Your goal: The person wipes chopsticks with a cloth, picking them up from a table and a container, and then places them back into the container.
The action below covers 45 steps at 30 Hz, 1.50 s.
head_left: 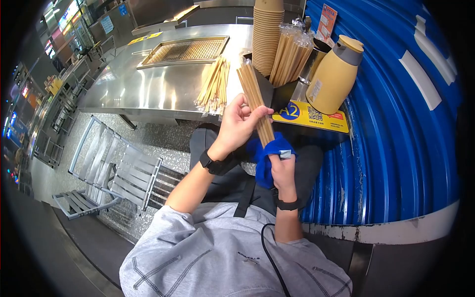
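My left hand [238, 124] is closed around the middle of a bundle of wooden chopsticks [251, 85], which slants up and away from me. A blue cloth [264, 171] is wrapped about the bundle's lower end, and my right hand [284, 172] grips it there. A small pale tag shows on the cloth beside the right thumb. Just left of the bundle, a loose pile of chopsticks [213, 88] lies on the steel table [163, 91]. Beyond my hands, more plastic-wrapped chopsticks [291, 58] stand upright in a holder.
A tall stack of paper cups [267, 37] and a yellow jug [332, 81] stand at the back right, behind a yellow A2 sign [316, 117]. A grill grate [185, 50] is set in the table. Blue corrugated wall [391, 123] borders the right; metal chairs [111, 166] are left.
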{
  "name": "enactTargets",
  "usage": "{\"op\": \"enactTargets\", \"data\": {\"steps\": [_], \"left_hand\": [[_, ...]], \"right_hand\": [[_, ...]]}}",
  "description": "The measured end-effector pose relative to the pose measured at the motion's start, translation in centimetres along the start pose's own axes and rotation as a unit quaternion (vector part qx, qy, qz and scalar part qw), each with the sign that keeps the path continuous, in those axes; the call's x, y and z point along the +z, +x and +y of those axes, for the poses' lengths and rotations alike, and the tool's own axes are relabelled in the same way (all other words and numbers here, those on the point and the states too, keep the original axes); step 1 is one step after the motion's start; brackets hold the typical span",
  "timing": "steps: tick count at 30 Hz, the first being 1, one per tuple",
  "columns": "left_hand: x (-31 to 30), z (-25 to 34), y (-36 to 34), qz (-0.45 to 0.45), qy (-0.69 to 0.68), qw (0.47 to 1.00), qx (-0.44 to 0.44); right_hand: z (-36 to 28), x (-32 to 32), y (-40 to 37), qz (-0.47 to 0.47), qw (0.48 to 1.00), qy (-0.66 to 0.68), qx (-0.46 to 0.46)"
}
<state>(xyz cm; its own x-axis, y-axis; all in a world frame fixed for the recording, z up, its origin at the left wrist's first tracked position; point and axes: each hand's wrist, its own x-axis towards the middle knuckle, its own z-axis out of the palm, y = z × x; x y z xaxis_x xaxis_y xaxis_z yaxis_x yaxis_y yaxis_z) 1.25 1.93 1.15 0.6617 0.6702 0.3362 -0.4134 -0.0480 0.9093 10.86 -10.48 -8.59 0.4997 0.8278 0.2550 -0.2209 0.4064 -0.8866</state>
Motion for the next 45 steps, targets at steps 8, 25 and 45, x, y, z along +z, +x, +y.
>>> {"op": "enactTargets", "data": {"steps": [8,25,45], "left_hand": [[-0.9,-1.8,0.1,0.025,0.010,0.999,-0.044],[-1.7,-3.5,-1.0,-0.121,0.024,0.986,-0.111],[-0.4,-5.5,-2.8,-0.035,-0.012,0.996,-0.083]], "right_hand": [[0.4,0.1,0.1,0.010,0.998,-0.048,-0.039],[0.8,-0.7,0.0,-0.023,0.998,-0.057,0.024],[-0.4,0.8,0.8,-0.056,0.995,-0.067,0.056]]}}
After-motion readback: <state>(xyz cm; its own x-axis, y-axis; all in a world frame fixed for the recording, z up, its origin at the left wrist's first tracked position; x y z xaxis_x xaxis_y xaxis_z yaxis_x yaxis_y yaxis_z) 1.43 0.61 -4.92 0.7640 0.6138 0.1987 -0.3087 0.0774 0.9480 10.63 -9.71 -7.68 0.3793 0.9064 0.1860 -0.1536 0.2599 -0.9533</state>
